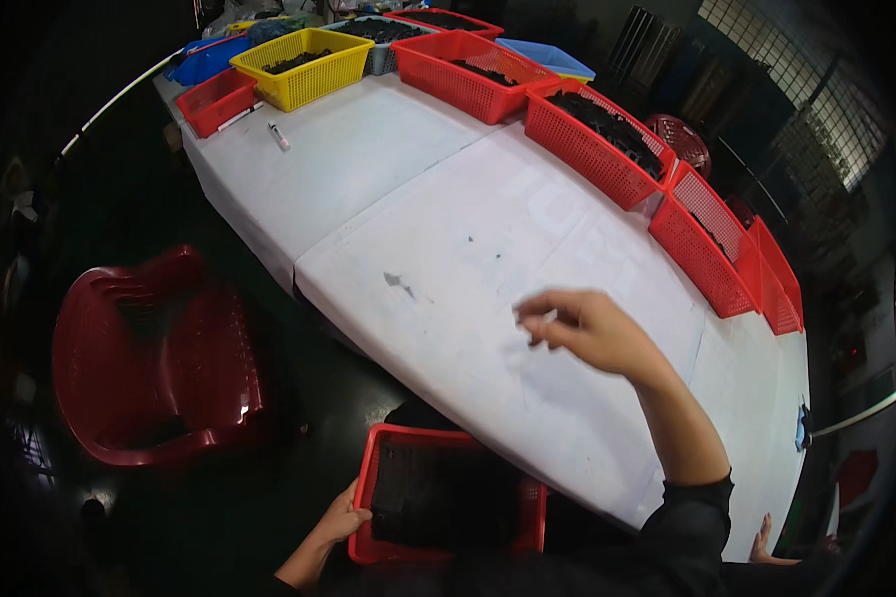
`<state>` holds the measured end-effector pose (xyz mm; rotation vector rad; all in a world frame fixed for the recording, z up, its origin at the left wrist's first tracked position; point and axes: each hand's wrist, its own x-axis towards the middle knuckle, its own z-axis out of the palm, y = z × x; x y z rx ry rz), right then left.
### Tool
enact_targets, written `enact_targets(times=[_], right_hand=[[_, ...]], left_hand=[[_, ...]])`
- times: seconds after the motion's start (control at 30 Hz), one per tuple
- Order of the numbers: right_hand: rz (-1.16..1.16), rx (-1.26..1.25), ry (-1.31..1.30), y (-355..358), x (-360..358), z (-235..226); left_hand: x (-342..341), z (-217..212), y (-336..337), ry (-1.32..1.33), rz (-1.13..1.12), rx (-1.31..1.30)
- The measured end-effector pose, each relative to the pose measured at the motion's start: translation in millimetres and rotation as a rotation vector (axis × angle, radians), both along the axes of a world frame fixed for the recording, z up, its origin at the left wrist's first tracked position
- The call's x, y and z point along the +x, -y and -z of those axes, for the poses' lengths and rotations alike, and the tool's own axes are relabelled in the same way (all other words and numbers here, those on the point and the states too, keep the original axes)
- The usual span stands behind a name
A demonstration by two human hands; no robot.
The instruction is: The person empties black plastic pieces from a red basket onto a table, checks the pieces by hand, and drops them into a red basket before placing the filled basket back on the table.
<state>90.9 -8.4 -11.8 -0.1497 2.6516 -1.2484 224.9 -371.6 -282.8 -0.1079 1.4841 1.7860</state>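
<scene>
My left hand [342, 517] grips the left rim of a red plastic basket [536, 507], which sits low beside the table's near edge. Dark black material [448, 497] fills the basket; single pieces cannot be made out. Above the white table [448, 298], my right hand [587, 328] hangs with its fingers bent and apart, and I see nothing between them. A small grey mark or scrap [398, 283] lies on the table to the left of that hand.
Red baskets [597, 149] of black pieces line the table's far edge, with a yellow basket [304, 75] at far left. A marker [280, 136] lies near it. A dark red chair [159, 368] stands left. Another person's hand [763, 542] touches the table at lower right.
</scene>
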Motion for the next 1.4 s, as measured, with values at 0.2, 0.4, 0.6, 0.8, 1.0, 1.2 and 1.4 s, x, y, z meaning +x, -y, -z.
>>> enact_targets(times=[0.2, 0.4, 0.6, 0.8, 1.0, 1.2, 1.4], right_hand=[[-0.106, 0.879, 0.678, 28, 223, 128], [0.561, -0.065, 0.119, 52, 288, 240], [0.395, -0.297, 0.204, 95, 276, 211], [0.238, -0.567, 0.142, 97, 201, 90], [0.335, -0.652, -0.004, -2, 176, 43], [0.512, -0.694, -0.216, -124, 169, 17], [0.974, -1.352, -0.664, -221, 187, 24]], left_hand=[[37, 1, 30, -0.018, -0.116, -0.087], [43, -12, 34, -0.029, -0.190, -0.049], [29, -63, 112, -0.169, -0.188, -0.150], [26, -159, 146, -0.416, -0.217, -0.231], [-49, -140, 24, -0.364, -0.086, -0.012], [-154, -125, -146, -0.258, 0.141, 0.221], [-235, -158, -370, -0.108, 0.352, 0.545]])
